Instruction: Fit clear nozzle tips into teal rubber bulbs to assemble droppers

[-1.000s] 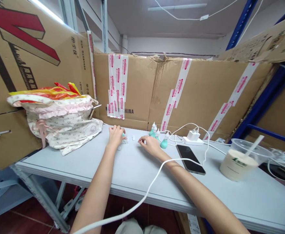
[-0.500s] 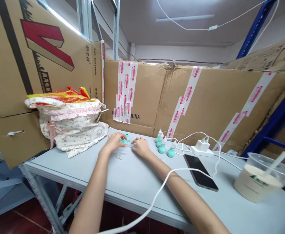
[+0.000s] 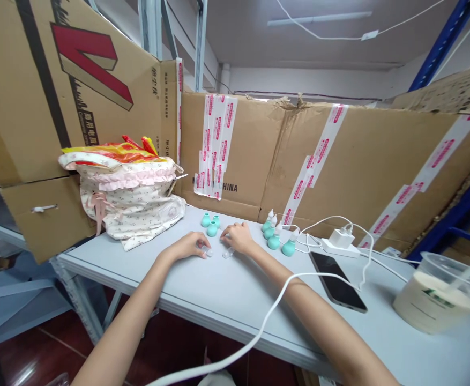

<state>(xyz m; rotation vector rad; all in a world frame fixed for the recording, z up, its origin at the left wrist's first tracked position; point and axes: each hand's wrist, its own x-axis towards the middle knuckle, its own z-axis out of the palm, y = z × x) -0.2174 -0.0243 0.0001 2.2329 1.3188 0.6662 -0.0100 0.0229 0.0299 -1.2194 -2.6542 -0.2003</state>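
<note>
My left hand (image 3: 190, 245) is low over the table, thumb and fingers closed around a small clear plastic piece (image 3: 207, 251). Across from it, my right hand (image 3: 238, 237) rests with fingers spread and bent down to the tabletop. Small clear plastic pieces (image 3: 228, 252) lie just under its thumb side; their exact shape is hard to make out. Beyond both hands stand three teal bulbs (image 3: 212, 229) with open necks. To the right of my right hand is a group of teal bulbs with clear pointed tips (image 3: 274, 239), standing upright.
A black phone (image 3: 337, 281) lies right of my right arm, near a white power strip with a charger (image 3: 341, 239). A plastic cup of milky drink (image 3: 431, 305) stands far right. A white cable (image 3: 273, 313) crosses over my right forearm. A floral bag (image 3: 134, 198) sits at left, before cardboard walls (image 3: 251, 150).
My left hand has moved back from the teal bulbs, uncovering them, and now pinches a clear piece. My right hand has shifted slightly, with clear pieces showing beneath it. The view has turned slightly left.
</note>
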